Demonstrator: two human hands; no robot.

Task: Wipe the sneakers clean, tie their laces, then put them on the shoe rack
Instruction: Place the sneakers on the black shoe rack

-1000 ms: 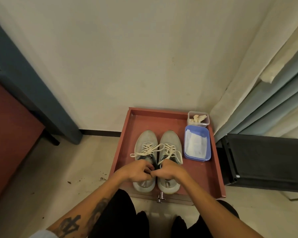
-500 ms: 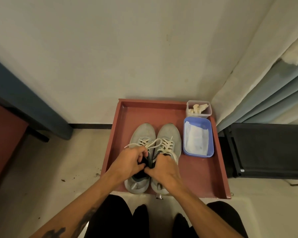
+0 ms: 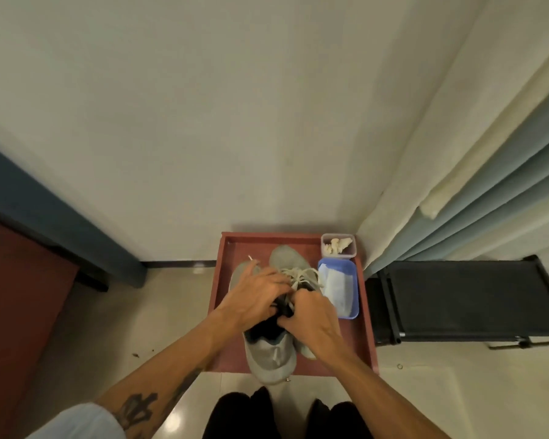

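Grey mesh covers both sneakers, which sit side by side in a red tray on the floor, pushed up against the wall. The near sneaker lies on the left, its heel poking over the tray's front rim; the far sneaker lies just to its right, toe pointing at the wall. The hands are together over the shoes' dark openings, knuckles almost touching. The left hand lies across the near sneaker's top with its fingers curled into the black collar, and the right hand covers the back of the far sneaker, fingers hooked on that collar. White laces lie loose across the far sneaker, and one lace tip sticks out beyond the left hand. A blue tub with a white cloth sits along the tray's right side, touching the far sneaker, and a small clear tub fills the corner behind it. A black rack stands just right of the tray, below a curtain.
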